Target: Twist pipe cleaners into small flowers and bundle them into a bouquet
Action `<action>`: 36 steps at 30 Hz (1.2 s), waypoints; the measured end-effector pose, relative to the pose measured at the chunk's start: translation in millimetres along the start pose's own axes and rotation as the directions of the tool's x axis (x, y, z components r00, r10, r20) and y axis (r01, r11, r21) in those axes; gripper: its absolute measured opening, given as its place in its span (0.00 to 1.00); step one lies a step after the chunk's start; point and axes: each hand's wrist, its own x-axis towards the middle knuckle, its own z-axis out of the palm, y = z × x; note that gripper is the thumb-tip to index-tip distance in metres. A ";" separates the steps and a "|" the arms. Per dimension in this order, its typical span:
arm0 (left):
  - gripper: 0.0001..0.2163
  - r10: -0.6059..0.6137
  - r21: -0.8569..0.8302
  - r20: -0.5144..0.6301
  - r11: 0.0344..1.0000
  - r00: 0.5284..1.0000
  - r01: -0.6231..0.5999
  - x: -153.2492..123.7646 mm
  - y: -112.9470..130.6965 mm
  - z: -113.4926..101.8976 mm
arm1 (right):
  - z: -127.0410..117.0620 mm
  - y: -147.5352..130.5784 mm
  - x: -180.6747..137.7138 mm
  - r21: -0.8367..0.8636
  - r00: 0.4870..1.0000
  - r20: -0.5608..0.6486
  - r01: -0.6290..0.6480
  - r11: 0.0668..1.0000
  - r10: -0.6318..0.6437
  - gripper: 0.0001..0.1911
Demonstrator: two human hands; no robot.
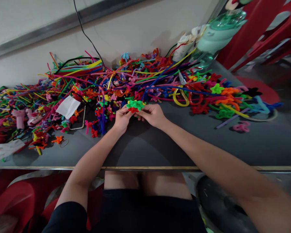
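Observation:
Both my hands meet over the middle of a grey table [145, 145]. Between them is a small flower made of green pipe cleaner with a red part underneath [135, 105]. My left hand [122, 119] pinches its left side with curled fingers. My right hand [152, 115] grips its right side, fingers closed round it. The flower is held just above the table, in front of a big heap of coloured pipe cleaners [116, 82].
The heap runs along the wall across the table's back. Scissors with yellow and red handles [183, 94] lie right of my hands. A white paper [68, 106] and a phone lie at left. A green-white jug [218, 32] stands back right. Red chairs [264, 29] beyond.

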 end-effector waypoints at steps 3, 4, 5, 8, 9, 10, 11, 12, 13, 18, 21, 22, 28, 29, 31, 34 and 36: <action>0.16 -0.001 -0.032 -0.034 0.999 0.999 0.000 -1.5 -3.1 1.8 | 3.3 -4.7 -5.7 -0.154 0.993 -0.077 0.079 0.985 -0.091 0.19; 0.16 -0.006 -0.037 -0.036 0.999 0.999 0.005 -2.1 -4.0 2.4 | 4.1 -6.2 -7.5 -0.183 0.990 -0.086 0.096 0.978 -0.113 0.18; 0.17 -0.011 -0.038 -0.032 0.999 0.999 0.009 -2.7 -4.8 2.9 | 4.7 -7.5 -9.0 -0.196 0.989 -0.082 0.109 0.975 -0.127 0.18; 0.16 -0.008 -0.023 -0.005 1.000 1.000 0.007 -3.8 -4.8 3.2 | 4.7 -9.2 -10.4 -0.176 0.990 -0.048 0.125 0.976 -0.135 0.19; 0.16 0.007 -0.009 0.001 1.000 1.000 -0.007 -3.8 -3.8 2.9 | 4.4 -8.6 -9.8 -0.168 0.990 -0.043 0.126 0.978 -0.135 0.19; 0.16 0.029 0.014 0.003 0.999 1.000 -0.029 -3.6 -2.3 2.3 | 4.2 -7.3 -8.8 -0.155 0.990 -0.043 0.124 0.980 -0.132 0.19; 0.15 0.054 0.046 0.007 0.997 0.999 -0.054 -3.3 -0.5 1.4 | 4.1 -5.4 -7.4 -0.129 0.992 -0.042 0.117 0.985 -0.123 0.19; 0.14 0.079 0.084 0.011 0.993 0.997 -0.080 -2.8 1.4 0.5 | 4.1 -3.1 -5.7 -0.087 0.994 -0.035 0.100 0.991 -0.104 0.19; 0.14 0.098 0.125 0.021 0.987 0.995 -0.100 -2.3 3.2 -0.5 | 4.3 -0.7 -3.9 -0.030 0.997 -0.022 0.079 0.996 -0.080 0.20; 0.13 0.172 0.307 0.096 0.932 0.980 -0.193 0.0 4.4 -2.9 | 4.1 4.6 2.7 0.231 0.999 -0.036 -0.010 0.973 0.019 0.23; 0.15 0.236 0.400 0.110 0.879 0.966 -0.260 -0.2 2.4 -2.6 | 2.0 2.3 3.8 0.269 0.995 -0.086 -0.017 0.963 0.041 0.21; 0.15 0.255 0.435 0.121 0.855 0.959 -0.282 -0.7 3.2 -2.5 | 1.2 2.1 4.3 0.266 0.994 -0.099 -0.014 0.964 0.041 0.22; 0.12 0.428 0.699 0.378 0.450 0.821 -0.556 -13.0 23.0 1.1 | -1.7 8.7 10.1 0.268 0.975 -0.213 -0.001 0.963 0.060 0.23; 0.12 0.428 0.710 0.446 0.366 0.786 -0.602 -15.7 25.1 2.5 | -2.0 9.8 11.1 0.269 0.972 -0.225 0.001 0.963 0.062 0.23; 0.12 0.397 0.704 0.555 0.243 0.731 -0.667 -19.9 25.5 5.5 | -2.6 10.9 12.4 0.260 0.969 -0.243 0.013 0.966 0.053 0.23; 0.11 0.335 0.656 0.652 0.199 0.680 -0.728 -20.7 19.1 8.7 | -3.8 10.5 12.5 0.214 0.967 -0.255 0.035 0.976 0.021 0.21; 0.11 0.305 0.617 0.690 0.225 0.656 -0.754 -18.4 14.6 9.0 | -4.5 9.8 11.9 0.177 0.969 -0.248 0.032 0.984 0.013 0.20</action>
